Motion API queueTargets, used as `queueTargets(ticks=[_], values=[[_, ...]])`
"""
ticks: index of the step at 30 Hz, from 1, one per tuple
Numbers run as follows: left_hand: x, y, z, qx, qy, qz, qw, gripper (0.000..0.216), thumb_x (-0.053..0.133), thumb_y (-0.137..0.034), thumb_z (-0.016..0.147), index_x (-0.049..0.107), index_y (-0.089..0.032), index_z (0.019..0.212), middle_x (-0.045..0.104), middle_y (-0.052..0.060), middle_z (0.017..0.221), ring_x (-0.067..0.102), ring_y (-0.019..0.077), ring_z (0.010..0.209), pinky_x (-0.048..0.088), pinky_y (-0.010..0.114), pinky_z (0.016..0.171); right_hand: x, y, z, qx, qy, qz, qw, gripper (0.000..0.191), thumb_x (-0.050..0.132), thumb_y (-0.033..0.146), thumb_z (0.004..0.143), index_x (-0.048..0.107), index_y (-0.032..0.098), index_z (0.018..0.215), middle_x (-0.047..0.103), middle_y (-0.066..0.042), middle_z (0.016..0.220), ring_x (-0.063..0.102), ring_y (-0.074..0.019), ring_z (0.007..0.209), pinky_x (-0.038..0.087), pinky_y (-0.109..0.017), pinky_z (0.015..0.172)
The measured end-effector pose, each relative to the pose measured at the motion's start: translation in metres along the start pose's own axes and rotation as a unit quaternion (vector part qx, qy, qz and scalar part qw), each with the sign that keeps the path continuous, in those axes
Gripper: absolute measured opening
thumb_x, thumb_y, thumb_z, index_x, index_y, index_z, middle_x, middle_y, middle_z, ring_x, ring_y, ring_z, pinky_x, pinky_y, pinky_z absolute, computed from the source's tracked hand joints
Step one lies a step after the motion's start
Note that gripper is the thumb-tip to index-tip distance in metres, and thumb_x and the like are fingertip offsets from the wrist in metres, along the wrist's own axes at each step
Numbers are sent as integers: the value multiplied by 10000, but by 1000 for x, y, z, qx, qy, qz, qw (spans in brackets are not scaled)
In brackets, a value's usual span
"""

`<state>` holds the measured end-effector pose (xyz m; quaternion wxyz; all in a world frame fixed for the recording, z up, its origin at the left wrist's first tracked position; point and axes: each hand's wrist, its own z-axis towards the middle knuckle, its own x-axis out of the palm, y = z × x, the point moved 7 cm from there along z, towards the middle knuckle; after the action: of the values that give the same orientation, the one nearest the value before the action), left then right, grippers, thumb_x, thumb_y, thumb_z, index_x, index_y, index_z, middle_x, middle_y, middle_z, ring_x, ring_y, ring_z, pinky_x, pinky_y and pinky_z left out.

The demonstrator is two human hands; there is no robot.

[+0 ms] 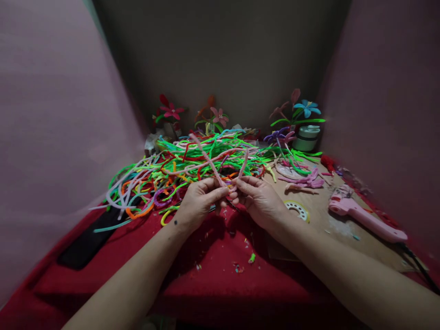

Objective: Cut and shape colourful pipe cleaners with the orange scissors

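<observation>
My left hand [198, 201] and my right hand [258, 199] meet over the middle of a red cloth [213, 275]. Both pinch a light pink pipe cleaner [209, 160] at its bend. Its two ends stick up and away in a V. The fingers of both hands are closed round it, fingertips almost touching. Right behind the hands lies a big tangled heap of pipe cleaners [192, 165] in green, pink, orange, red and white.
A pink glue gun [364, 217] lies on a cardboard sheet [326, 220] at the right, with a tape roll [298, 210] and pink petal pieces [304, 181]. Pipe-cleaner flowers [302, 112] stand at the back by a white jar [306, 137]. A black flat object [92, 238] lies at left. Walls close in on three sides.
</observation>
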<state>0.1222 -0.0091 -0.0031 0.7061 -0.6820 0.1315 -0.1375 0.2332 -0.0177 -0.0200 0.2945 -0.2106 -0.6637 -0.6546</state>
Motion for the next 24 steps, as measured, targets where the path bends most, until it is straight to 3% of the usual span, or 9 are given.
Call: queueTargets(ticks=[7, 10, 18, 24], values=[[4, -4, -2, 39, 21, 99, 994, 156, 601, -292, 760, 596, -137, 764, 629, 20, 664, 501, 80, 490, 379, 190, 456, 0, -3, -2, 7, 0, -21, 1000, 179, 765, 145, 570, 643, 120, 698, 648, -14, 587, 597, -99, 494, 489, -181, 451], [5, -9, -3, 68, 17, 123, 990, 141, 599, -277, 758, 591, -137, 735, 573, -10, 595, 442, 64, 467, 347, 185, 447, -1, -5, -3, 19, 0, -26, 999, 183, 774, 155, 558, 650, 120, 687, 651, -11, 589, 587, -91, 465, 480, -178, 429], [-2, -5, 0, 52, -1, 36, 998, 136, 682, -242, 682, 585, -149, 704, 574, -23, 608, 468, 66, 475, 366, 188, 459, 1, -9, -5, 38, 2, -20, 999, 213, 782, 143, 554, 632, 112, 702, 667, -16, 641, 587, -86, 451, 477, -177, 408], [1, 6, 3, 38, 18, -25, 999, 162, 693, -269, 687, 601, -159, 762, 598, -20, 633, 506, 70, 474, 394, 186, 450, 1, -10, -5, 36, 3, -3, 999, 225, 791, 175, 556, 604, 128, 674, 640, 7, 598, 592, -90, 462, 484, -175, 421]])
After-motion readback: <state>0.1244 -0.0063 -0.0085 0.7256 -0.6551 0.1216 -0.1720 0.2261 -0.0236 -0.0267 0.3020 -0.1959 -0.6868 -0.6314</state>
